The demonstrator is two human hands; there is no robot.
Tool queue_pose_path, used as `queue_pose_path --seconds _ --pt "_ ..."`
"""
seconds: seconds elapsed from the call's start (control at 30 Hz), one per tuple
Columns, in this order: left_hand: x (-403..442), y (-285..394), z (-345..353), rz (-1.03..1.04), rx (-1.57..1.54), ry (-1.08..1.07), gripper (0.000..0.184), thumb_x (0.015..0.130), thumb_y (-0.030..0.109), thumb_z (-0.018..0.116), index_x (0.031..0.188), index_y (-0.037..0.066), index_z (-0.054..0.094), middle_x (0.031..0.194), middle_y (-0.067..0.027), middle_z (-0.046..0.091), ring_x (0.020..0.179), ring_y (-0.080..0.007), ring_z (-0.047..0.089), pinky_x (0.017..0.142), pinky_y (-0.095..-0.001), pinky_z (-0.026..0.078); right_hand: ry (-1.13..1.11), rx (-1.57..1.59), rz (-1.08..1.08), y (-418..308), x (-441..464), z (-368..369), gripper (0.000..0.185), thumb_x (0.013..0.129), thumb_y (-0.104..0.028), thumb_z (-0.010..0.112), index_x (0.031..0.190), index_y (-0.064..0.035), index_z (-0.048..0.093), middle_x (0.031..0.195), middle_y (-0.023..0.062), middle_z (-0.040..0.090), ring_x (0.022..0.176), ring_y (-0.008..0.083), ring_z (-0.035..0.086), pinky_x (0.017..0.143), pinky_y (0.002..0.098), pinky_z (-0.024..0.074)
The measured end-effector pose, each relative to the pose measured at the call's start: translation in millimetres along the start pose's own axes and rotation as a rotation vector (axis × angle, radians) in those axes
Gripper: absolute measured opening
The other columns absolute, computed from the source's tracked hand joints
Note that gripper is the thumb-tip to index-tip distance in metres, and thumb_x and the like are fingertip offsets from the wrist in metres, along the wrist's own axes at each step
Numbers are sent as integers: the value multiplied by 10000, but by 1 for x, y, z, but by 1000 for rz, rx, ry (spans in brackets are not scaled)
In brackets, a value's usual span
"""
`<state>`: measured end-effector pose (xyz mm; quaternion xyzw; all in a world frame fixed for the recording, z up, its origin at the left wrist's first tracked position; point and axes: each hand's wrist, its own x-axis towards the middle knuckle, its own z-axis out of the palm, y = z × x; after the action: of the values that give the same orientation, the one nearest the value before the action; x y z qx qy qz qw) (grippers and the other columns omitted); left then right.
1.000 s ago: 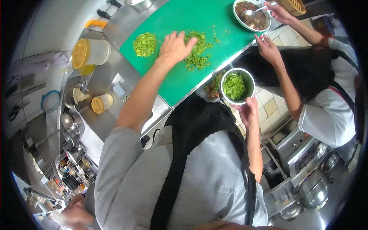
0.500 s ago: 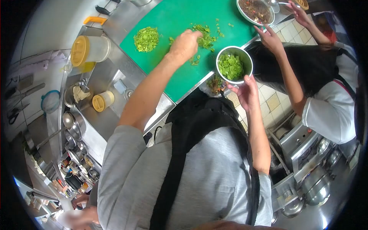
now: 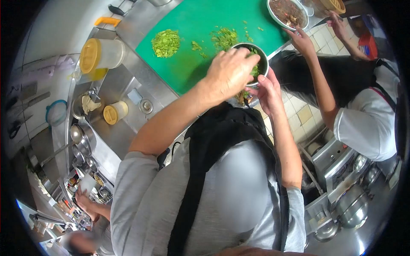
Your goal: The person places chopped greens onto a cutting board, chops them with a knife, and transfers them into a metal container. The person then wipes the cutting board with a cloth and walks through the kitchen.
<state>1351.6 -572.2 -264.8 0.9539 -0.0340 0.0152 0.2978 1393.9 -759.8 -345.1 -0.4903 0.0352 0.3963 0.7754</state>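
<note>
My left hand (image 3: 232, 70) is over the mouth of a round metal container (image 3: 265, 64), its fingers curled down among chopped greens (image 3: 255, 72). The fingertips are hidden inside. My right hand (image 3: 269, 91) grips the container's near side, thumb at the rim, and holds it tilted toward me beside the board's edge. On the green cutting board (image 3: 188, 25) lie a compact heap of chopped greens (image 3: 165, 43), a looser heap (image 3: 225, 37) near the container, and small scattered bits.
At right, a co-worker's hand (image 3: 302, 45) holds a bowl (image 3: 270, 10) of dark chopped food. A steel sink counter (image 3: 124, 79) lies left of the board, with yellow-lidded tubs (image 3: 90, 55) and an orange-handled tool (image 3: 106, 21). Pans (image 3: 352, 209) sit lower right.
My left hand has moved from the loose heap on the board to the container's mouth. The container has shifted slightly up and left. The co-worker's other hand has drawn back from the bowl.
</note>
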Motion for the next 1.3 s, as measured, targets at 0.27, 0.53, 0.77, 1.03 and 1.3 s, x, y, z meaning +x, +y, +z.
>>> queue_pose_path --seconds 0.27,0.53,0.77,1.03,1.3 --pt "-9 1 32 139 -143 184 313 864 33 629 1169 90 666 1142 -101 706 1125 -283 657 1135 -599 344 41 46 -4 12 -6 -12 703 935 -208 662 1538 -74 326 1367 113 549 1130 236 638 814 363 631" --pt "61 -100 20 -41 -93 416 276 910 56 558 1123 79 733 1014 -174 725 911 -293 721 825 -404 581 88 63 -49 7 -30 -28 672 934 -297 675 1484 -49 380 1397 156 535 1135 290 658 841 412 647" --pt "66 -109 45 -290 199 -61 699 827 465 763 1408 133 563 1376 -188 563 1254 -369 559 1050 -471 488 119 120 -13 14 -42 -46 647 947 -240 654 1503 -68 370 1401 143 531 1181 268 623 837 408 634" --pt "44 -110 66 -96 207 10 296 908 143 658 1198 97 700 1178 -153 659 1040 -362 657 908 -443 555 114 134 -23 14 -40 -49 675 953 -252 645 1522 -54 341 1396 155 540 1163 272 633 820 403 633" --pt "27 -33 31 93 -191 267 249 875 70 638 1110 65 719 1109 -159 682 962 -347 682 854 -418 572 95 116 -9 16 -35 -50 661 940 -272 657 1501 -83 365 1392 142 545 1162 278 640 837 402 632"
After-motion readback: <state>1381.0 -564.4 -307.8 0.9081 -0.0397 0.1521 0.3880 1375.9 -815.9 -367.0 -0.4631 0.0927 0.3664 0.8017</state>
